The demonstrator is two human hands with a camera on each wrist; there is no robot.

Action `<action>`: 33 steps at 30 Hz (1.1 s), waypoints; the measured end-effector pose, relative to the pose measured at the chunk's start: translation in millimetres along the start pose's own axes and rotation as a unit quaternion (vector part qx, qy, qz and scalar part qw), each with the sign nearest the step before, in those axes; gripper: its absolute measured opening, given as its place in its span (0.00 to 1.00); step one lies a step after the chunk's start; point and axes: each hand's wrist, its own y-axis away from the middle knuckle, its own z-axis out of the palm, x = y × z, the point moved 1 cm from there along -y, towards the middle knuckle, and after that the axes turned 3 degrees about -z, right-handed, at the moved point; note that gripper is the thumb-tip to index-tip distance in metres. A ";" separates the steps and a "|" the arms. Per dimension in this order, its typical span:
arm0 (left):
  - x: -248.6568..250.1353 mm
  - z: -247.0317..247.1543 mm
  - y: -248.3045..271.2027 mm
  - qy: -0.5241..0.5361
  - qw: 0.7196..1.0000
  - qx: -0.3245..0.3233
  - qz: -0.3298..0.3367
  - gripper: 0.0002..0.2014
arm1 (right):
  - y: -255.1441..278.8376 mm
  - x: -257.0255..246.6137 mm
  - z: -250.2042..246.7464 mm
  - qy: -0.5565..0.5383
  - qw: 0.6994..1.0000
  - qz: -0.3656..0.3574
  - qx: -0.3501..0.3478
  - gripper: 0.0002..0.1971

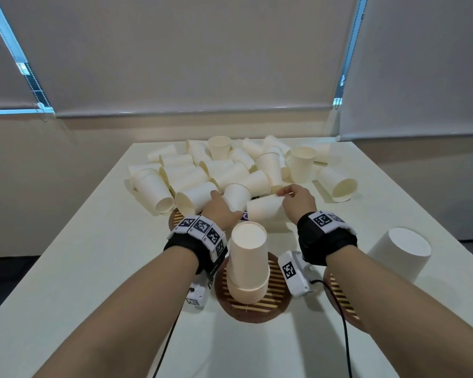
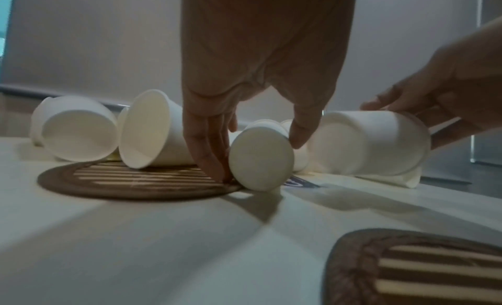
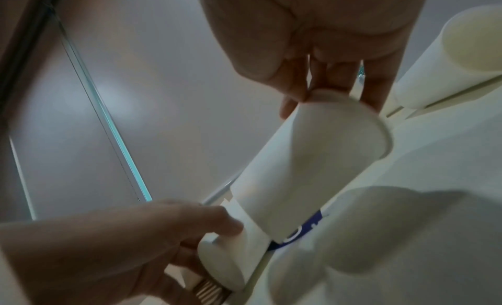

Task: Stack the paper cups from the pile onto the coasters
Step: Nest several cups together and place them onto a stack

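Up front, the table is bare toward its left edge; the pile crowds twelve o'clock. The left hand grips a lying cup between thumb and fingers, beside the far coaster. The right hand pinches another cup's rim (lifted, at one o'clock). An inverted stack stands on the near coaster.

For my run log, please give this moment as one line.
left hand: grips lying cup | right hand: pinches cup rim | stack on coaster
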 end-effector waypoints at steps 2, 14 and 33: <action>-2.2 -2.1 2.3 0.027 1.000 -0.013 -0.010 0.36 | -0.5 -1.0 -5.9 -0.010 0.999 -0.004 0.030 0.20; -9.6 -44.5 13.6 0.365 0.929 0.047 0.027 0.11 | 8.5 -13.6 -20.0 -0.089 0.992 0.017 0.092 0.24; -43.5 -22.9 20.2 -0.145 0.988 -0.049 0.004 0.19 | 6.5 -15.7 -6.9 -0.199 0.979 0.041 0.008 0.20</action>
